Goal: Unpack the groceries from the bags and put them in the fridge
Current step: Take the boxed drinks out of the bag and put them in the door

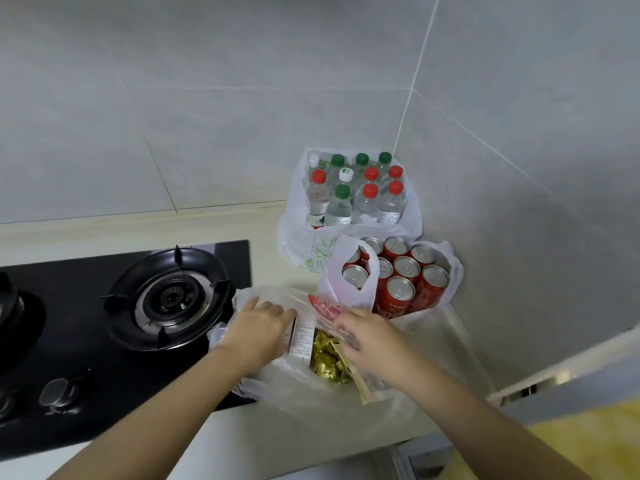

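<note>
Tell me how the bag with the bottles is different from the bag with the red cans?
The bottle bag sits farther back in the wall corner; the can bag sits in front of it, nearer the hands. The bottle bag holds clear plastic bottles with red, green and white caps; the can bag holds red cans with silver tops. The bottle bag has green printing; the can bag shows none. Both are thin white plastic bags, open on top, with their contents standing upright.

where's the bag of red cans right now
In the head view, the bag of red cans stands right of centre on the counter, between the bag of water bottles and the hands.
</note>
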Demonstrator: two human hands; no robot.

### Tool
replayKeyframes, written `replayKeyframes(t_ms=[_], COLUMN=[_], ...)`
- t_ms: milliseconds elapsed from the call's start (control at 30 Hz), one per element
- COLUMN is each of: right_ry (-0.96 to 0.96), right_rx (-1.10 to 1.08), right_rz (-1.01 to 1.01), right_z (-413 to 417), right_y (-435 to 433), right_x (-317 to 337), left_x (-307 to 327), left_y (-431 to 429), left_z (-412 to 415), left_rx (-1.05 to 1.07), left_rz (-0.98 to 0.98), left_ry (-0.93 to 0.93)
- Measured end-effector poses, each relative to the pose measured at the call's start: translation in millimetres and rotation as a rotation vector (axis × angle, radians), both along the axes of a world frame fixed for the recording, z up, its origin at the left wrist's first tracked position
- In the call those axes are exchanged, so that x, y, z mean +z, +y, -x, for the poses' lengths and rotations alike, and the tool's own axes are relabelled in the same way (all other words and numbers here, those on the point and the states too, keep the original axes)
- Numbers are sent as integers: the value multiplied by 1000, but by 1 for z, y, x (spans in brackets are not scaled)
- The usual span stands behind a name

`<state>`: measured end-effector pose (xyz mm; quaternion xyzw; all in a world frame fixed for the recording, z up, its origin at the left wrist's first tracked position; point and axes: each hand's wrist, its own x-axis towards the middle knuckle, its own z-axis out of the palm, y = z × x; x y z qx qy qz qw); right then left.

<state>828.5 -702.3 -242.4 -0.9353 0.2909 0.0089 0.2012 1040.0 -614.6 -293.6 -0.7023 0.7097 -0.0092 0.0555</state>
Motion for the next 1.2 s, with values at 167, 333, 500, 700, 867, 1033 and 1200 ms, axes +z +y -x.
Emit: replayKeyframes(t_ms=[167,333,500,700,867,1033,1200], right_ry=[262,422,36,151,153,144,124], right_rx=[-56,-36,-38,-71,-205,-171,-149], right_rz=[37,-28,-17,-38,-228,-399,-521], right_z=[-5,-9,-32,-61,-75,-89,-95], right_y=[-20,-25,4,-1,-38,-46,-51], right_x=[-45,-61,-31,-28,-61,-62,-71], left_x=[-28,-36,-17,-32,-23,-38,-44], left_y=[-2,-1,2,2,-5,-15,-34], left_z=[-21,-29,-28,-29,-41,-42,-44], left_rx=[131,164,-5,-324,1,393,622], left_rz=[-316,-379,-102,8,-219,-295,-388], left_ry=[-260,-252,122,-31,-160,444,898])
